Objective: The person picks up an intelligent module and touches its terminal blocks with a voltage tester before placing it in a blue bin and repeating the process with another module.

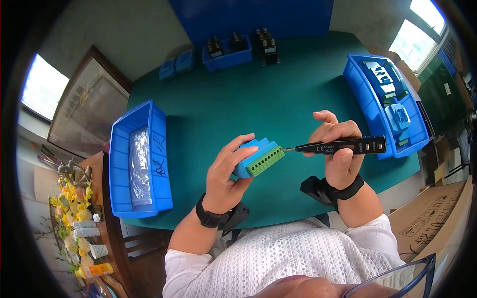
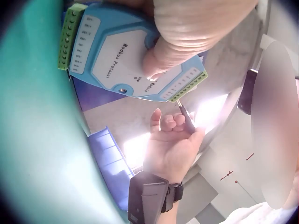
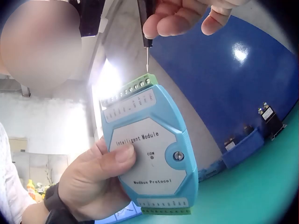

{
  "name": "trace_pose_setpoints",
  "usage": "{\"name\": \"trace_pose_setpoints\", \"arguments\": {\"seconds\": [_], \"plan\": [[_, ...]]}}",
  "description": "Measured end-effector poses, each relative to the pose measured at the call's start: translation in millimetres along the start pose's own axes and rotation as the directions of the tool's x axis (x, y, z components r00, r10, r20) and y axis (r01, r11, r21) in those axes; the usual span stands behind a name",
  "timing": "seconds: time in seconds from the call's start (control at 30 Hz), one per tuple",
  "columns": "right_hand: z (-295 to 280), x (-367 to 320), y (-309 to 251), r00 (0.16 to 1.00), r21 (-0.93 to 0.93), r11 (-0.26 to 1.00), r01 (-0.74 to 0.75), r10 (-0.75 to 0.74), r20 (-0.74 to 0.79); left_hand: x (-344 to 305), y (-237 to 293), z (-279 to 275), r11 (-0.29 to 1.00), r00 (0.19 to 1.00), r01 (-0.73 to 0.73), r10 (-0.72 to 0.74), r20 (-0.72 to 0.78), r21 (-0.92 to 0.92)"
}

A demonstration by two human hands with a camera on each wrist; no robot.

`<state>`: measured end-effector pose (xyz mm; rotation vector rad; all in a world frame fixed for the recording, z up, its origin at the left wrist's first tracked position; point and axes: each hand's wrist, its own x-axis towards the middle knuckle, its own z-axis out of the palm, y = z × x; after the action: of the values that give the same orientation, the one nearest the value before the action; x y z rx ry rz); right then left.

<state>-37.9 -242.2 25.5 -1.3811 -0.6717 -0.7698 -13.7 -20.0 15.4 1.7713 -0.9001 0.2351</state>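
My left hand (image 1: 224, 171) grips a blue module (image 3: 152, 140) with a white label reading "Intelligent Module" and "Modbus Protocol", thumb laid across its face. Green screw terminal blocks (image 1: 266, 161) run along two opposite ends of it. In my right hand (image 1: 343, 149) is a black voltage tester screwdriver (image 1: 365, 145), held between thumb and fingers. Its thin metal tip meets the end screw of the terminal block nearest that hand, as the right wrist view shows. The module is held up above the green table.
A blue bin (image 1: 166, 198) with a clear plastic bag stands at the left. At the right, another blue bin (image 1: 354, 82) holds several blue modules. Along the back are a small blue bin (image 1: 228, 60) of black parts, a black terminal device (image 1: 268, 52) and blue modules (image 1: 177, 64).
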Motion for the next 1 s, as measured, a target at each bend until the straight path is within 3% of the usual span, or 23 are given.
{"name": "trace_pose_setpoints", "arguments": {"seconds": [0.23,0.33,0.5,0.7,1.0], "plan": [[1.2,0.3,-2.3,0.999,-0.057,0.998,-0.025,0.027,0.026,1.0,0.2,-2.1,0.996,0.999,-0.045,0.043,0.029,0.078],[0.7,1.1,-4.2,0.998,-0.117,0.993,-0.023,0.03,0.055,-1.0,0.3,2.1,0.999,0.998,0.037,-0.038,-0.053,-0.02],[-2.6,-0.6,-2.8,0.997,-0.211,0.978,-0.009,0.026,0.079,1.0,-1.5,0.2,0.994,0.998,-0.053,0.056,-0.026,0.093],[-1.8,0.4,-4.2,1.0,-0.076,0.997,-0.006,0.006,-0.011,1.3,-1.7,0.6,0.996,0.998,-0.053,0.054,-0.012,0.068],[-2.4,-1.9,-1.5,0.996,-0.131,0.991,-0.027,0.037,0.078,0.2,-2.3,0.6,0.998,0.999,-0.035,0.035,-0.005,0.051]]}}
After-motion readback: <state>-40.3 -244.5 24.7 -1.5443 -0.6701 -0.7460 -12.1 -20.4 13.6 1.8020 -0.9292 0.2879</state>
